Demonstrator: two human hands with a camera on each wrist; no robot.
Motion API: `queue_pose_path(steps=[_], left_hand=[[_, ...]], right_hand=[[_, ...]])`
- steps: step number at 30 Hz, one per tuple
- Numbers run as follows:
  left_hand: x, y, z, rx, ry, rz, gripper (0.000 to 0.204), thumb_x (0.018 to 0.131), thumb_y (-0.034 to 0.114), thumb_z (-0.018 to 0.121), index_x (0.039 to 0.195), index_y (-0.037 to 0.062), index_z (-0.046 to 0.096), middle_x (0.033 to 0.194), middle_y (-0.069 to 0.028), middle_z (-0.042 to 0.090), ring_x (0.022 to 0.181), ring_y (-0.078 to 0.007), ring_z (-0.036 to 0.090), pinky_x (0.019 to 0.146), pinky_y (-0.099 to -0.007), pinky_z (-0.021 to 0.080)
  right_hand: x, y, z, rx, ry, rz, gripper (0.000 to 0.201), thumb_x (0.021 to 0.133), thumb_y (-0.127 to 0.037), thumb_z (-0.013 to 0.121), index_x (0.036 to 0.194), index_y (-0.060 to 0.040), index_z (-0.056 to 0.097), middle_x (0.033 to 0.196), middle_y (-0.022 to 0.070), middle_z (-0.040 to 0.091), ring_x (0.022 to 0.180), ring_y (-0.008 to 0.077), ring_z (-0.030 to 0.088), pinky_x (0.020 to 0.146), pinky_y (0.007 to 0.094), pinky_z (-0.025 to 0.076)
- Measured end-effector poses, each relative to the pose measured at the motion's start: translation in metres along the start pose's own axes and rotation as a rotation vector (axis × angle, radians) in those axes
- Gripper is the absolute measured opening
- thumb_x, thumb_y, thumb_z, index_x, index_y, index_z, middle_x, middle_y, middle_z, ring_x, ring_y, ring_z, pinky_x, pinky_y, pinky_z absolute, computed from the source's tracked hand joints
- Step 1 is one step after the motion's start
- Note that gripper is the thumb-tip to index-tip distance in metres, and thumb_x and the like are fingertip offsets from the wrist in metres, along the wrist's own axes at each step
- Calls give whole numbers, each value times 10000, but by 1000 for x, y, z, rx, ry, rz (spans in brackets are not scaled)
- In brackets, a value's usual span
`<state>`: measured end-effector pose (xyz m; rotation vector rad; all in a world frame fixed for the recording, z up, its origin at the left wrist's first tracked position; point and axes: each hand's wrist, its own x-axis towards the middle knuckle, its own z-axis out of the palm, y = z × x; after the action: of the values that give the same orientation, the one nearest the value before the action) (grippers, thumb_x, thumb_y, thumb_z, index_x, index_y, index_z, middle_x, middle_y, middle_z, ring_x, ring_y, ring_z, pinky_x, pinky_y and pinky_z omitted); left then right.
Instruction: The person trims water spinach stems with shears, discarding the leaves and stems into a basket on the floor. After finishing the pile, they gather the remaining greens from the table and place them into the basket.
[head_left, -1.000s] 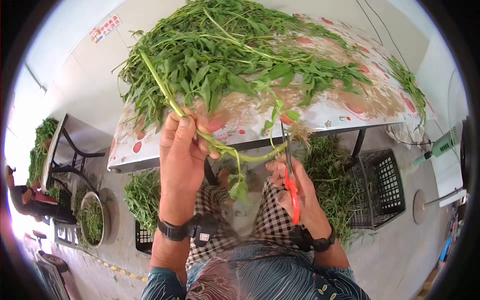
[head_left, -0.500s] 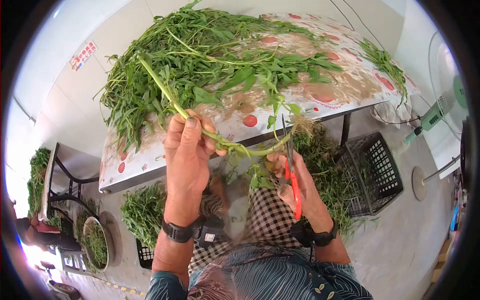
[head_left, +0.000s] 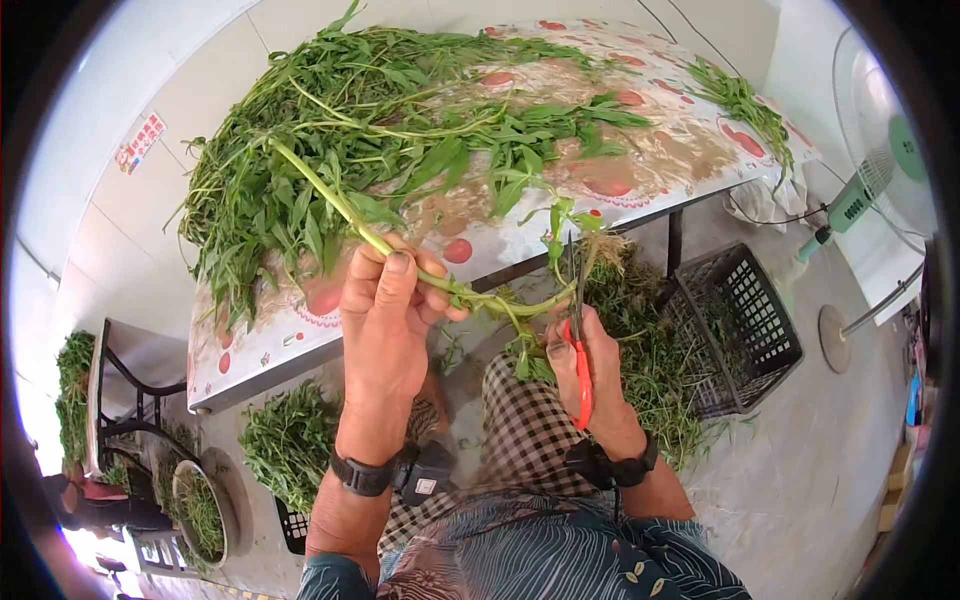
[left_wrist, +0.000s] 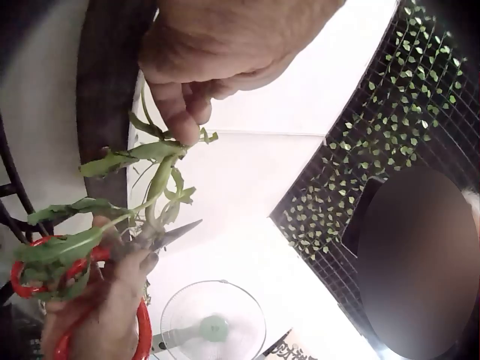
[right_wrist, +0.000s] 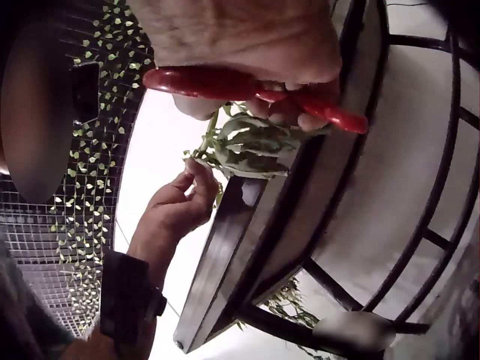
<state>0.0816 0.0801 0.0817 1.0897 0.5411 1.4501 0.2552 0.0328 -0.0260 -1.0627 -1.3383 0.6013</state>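
My left hand point(head_left: 385, 335) pinches a long green plant stem point(head_left: 322, 188) between thumb and fingers, above the table's front edge. The stem runs to the right and ends in a tuft of brown roots point(head_left: 608, 247). There my right hand point(head_left: 607, 370) holds red-handled scissors point(head_left: 582, 385), with the blades across the stem just short of the roots. In the left wrist view the scissor blades point(left_wrist: 178, 235) lie at the lower end of the stem point(left_wrist: 159, 180). Drooping leaves point(right_wrist: 251, 146) hang beneath the red handle point(right_wrist: 199, 82) in the right wrist view.
A heap of leafy stems point(head_left: 350, 115) covers the left of the table with its printed cloth point(head_left: 320, 325). On the floor, cut greens point(head_left: 645, 375) lie beside a black crate point(head_left: 770, 345); more greens point(head_left: 290, 435) are at left, near a basin point(head_left: 226, 520). A fan point(head_left: 905, 150) stands right.
The head view has swung, so the table appears farther left and lower. Both hands keep their hold on the stem and scissors, and the blades stay near the root end.
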Motion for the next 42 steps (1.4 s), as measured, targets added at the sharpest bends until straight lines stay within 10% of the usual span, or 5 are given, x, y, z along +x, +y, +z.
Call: queue_pose_path(steps=[9, 13, 20, 26, 42], left_hand=[[4, -1, 1, 28, -43, 17, 152, 930, 187, 506, 993, 49, 509, 853, -65, 591, 678, -110, 548, 615, -288, 548], [3, 7, -7, 77, -21, 53, 152, 927, 188, 513, 998, 54, 517, 852, -64, 588, 683, -112, 551, 622, -286, 540], [2, 23, -22, 138, -9, 105, 148, 926, 189, 515, 1002, 62, 525, 841, -59, 578, 680, -109, 551, 617, -275, 522], [-1, 33, -39, 211, -10, 102, 169, 920, 199, 527, 1022, 65, 536, 848, -53, 583, 696, -103, 552, 616, -245, 498], [-20, 41, -57, 319, -111, -19, 231, 939, 221, 490, 1082, 45, 534, 782, -48, 592, 746, -140, 580, 691, -287, 495]], right_hand=[[-5, 5, -11, 29, 121, -1, 305, 820, -72, 542, 1119, -22, 508, 712, 25, 527, 623, 97, 500, 559, 226, 415], [3, 8, -28, 994, 187, 345, 436, 922, -398, 455, 1109, -8, 509, 750, 26, 541, 568, 91, 451, 513, 218, 366], [1, 5, -35, 673, 8, 206, 693, 884, -600, 366, 1298, -45, 345, 1144, 166, 535, 839, 189, 554, 656, 333, 464], [0, 28, -84, 1038, 394, 200, 343, 970, -342, 337, 1191, -103, 444, 863, 68, 539, 606, 138, 433, 579, 297, 375], [17, -42, 1, 551, -142, 342, 649, 726, -455, 731, 1128, -10, 484, 867, 97, 612, 699, 132, 551, 628, 253, 442]])
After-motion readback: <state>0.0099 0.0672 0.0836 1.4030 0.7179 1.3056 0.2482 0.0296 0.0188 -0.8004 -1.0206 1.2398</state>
